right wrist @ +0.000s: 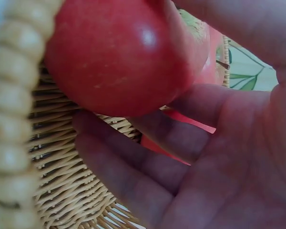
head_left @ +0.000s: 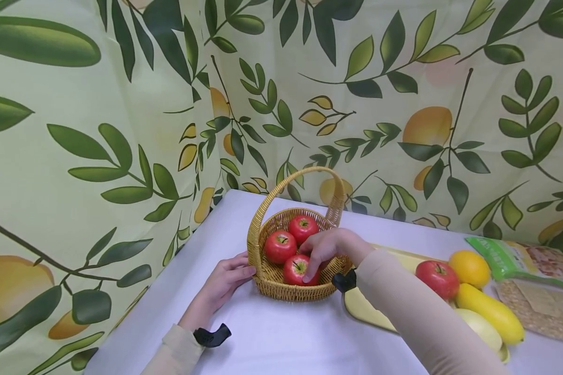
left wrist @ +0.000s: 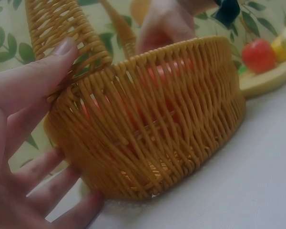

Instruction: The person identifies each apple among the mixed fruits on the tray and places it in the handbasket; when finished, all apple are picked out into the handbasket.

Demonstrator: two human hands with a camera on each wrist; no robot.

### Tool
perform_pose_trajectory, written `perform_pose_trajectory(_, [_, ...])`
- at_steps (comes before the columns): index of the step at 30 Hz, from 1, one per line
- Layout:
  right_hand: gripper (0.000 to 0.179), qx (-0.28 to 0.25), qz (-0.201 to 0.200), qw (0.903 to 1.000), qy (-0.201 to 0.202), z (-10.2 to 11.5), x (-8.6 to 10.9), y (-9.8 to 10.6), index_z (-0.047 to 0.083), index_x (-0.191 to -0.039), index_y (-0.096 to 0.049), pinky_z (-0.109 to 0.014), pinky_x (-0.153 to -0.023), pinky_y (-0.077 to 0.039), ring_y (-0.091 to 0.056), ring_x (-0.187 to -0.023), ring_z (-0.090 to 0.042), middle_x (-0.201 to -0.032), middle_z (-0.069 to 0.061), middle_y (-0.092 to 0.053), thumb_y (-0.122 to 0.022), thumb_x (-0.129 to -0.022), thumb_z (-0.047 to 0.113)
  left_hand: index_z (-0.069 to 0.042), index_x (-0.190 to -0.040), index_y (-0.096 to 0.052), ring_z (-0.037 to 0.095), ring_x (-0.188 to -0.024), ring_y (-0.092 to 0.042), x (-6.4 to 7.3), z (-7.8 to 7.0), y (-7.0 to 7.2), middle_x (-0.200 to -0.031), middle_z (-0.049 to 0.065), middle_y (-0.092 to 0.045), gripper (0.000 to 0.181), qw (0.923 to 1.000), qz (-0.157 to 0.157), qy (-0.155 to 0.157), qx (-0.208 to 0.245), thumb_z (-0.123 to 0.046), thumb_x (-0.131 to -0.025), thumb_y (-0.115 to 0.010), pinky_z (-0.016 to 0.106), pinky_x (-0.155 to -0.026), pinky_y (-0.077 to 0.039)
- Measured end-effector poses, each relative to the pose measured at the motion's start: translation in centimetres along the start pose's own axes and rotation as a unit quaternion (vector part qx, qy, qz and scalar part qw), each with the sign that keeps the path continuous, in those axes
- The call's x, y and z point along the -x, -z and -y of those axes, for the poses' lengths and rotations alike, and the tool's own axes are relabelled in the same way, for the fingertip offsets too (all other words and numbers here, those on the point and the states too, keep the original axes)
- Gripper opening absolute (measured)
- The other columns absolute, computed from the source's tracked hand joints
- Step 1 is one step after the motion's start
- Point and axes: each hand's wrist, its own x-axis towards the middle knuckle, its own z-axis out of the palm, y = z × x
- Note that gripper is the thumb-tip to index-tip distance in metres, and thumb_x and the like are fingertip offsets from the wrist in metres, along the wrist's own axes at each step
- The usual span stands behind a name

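Observation:
A wicker basket [head_left: 291, 295] with a tall arched handle holds three red apples. My right hand [head_left: 330, 246] reaches into it from the right and grips the nearest apple [head_left: 294, 269]. In the right wrist view, the fingers [right wrist: 128, 176] lie along the underside of that apple [right wrist: 119, 52]. The other two apples, one at left [head_left: 280, 247] and one at the back [head_left: 303, 227], sit beside it. My left hand [head_left: 227, 278] rests against the basket's left side, its fairly straight fingers [left wrist: 52, 195] on the woven wall and the thumb at the handle's base.
Right of the basket lies a yellow board [head_left: 363, 310], partly behind my right forearm. On or beside it are another red apple [head_left: 437, 279], an orange [head_left: 469, 269] and long yellow produce [head_left: 490, 312]. Farther right lie a green packet [head_left: 525, 260] and a grain bag [head_left: 539, 307].

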Motion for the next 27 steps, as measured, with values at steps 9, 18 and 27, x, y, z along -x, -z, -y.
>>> perform_pose_trajectory(9, [0.061, 0.002, 0.001, 0.9997, 0.023, -0.1, 0.4, 0.4, 0.014, -0.131, -0.064, -0.042, -0.097, -0.053, -0.056, -0.114, -0.022, -0.122, -0.001, -0.061, -0.088, -0.077, 0.03, -0.003, -0.106, -0.079, 0.036, -0.15, -0.027, 0.0, 0.1, 0.0, -0.16, 0.019, -0.036, 0.015, 1.0, -0.001, 0.002, -0.004, -0.009, -0.092, -0.074, 0.039, -0.107, -0.048])
perform_pose_trajectory(18, [0.07, -0.035, -0.026, 0.9976, 0.054, -0.8, 1.4, 0.4, 0.009, -0.141, -0.057, -0.04, -0.096, -0.056, -0.059, -0.117, -0.022, -0.131, -0.004, -0.061, -0.086, -0.082, 0.029, -0.002, -0.108, -0.078, 0.035, -0.15, -0.027, 0.0, 0.0, 0.2, -0.16, 0.018, -0.036, 0.016, 1.0, -0.001, 0.004, -0.002, -0.006, -0.093, -0.072, 0.039, -0.106, -0.048])
perform_pose_trajectory(27, [0.071, -0.051, -0.099, 0.9892, 0.096, -1.5, 3.4, -0.5, 0.001, -0.147, -0.049, -0.041, -0.091, -0.057, -0.064, -0.11, -0.022, -0.134, -0.013, -0.061, -0.077, -0.091, 0.035, -0.002, -0.107, -0.078, 0.036, -0.15, -0.027, 0.2, -0.2, 0.1, -0.16, 0.018, -0.036, 0.016, 1.0, -0.005, 0.005, -0.004, -0.008, -0.093, -0.073, 0.039, -0.107, -0.048])
